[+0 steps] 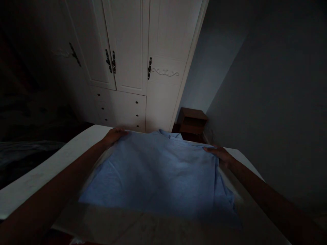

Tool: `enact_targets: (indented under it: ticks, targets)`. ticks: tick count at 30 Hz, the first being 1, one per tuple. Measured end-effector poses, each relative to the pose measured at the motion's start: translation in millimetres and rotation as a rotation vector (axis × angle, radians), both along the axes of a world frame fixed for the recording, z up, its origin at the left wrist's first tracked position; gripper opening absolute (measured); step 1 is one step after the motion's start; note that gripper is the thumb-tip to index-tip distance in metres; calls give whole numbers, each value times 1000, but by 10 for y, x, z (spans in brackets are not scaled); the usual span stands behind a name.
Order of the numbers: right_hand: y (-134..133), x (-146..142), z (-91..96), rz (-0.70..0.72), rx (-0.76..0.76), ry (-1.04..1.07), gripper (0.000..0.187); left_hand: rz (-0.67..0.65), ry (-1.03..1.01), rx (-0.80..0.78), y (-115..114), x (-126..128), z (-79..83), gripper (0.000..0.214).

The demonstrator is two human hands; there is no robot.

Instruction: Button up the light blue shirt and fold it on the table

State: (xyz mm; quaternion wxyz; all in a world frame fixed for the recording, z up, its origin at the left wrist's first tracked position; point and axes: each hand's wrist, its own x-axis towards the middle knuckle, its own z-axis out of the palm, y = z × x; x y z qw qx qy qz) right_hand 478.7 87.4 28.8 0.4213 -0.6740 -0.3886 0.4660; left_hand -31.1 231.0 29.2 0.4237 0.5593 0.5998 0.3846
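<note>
A light blue shirt (158, 173) is spread out in front of me, its far edge stretched between my two hands. At the far left corner of the cloth, my left hand (114, 136) is closed on the edge, fingers curled over it. My right hand (221, 153) grips the far right side, with the cloth bunched slightly at its fingers. Between the hands, a raised fold (171, 134) stands up along the far edge. Loose cloth hangs in creases below my right hand. Dim light hides the exact finger positions.
Beneath the shirt lies a pale table (38, 177), its surface darker near me. Beyond it stands a white wardrobe (130, 44) with dark handles and small drawers. A brown wooden cabinet (192, 119) sits by the grey wall (276, 95). Dark fabric (28, 153) lies at the left.
</note>
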Motion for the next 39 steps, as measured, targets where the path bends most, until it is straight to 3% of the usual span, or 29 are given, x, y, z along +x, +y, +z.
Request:
enact_targets:
  ticks: [4,7,10,13,19,23,29,34,39]
  targets:
    - [188,59,166,114,14,-185,49,-146,298,149,215,88,74,55]
    - [421,-43,321,344,-16,-395,55,-353,522,282,303,343,129,60]
    - [653,-246,409,578,-95,-662,51,-595,695,318,302,651,159,67]
    - [821,-431,414,692,-127,-865,53,-734,776,352,275,881,177,65]
    - [917,-507,352,721,-194,-846,49,-618,672,386,290,1007,137,59]
    - [892,-478,343,657,-11,-878,38,-582,645,388,322,1007,81,71]
    - [820,-572,342,772,6,-872,37,-633,569,399,234,1078,114,48]
    - [845,-784,271,684,133,-888,34,-738,388,418,44,1171,259,39]
    - [868,-895,283,632,114,-916,34,-901,568,512,-96,1197,334,16]
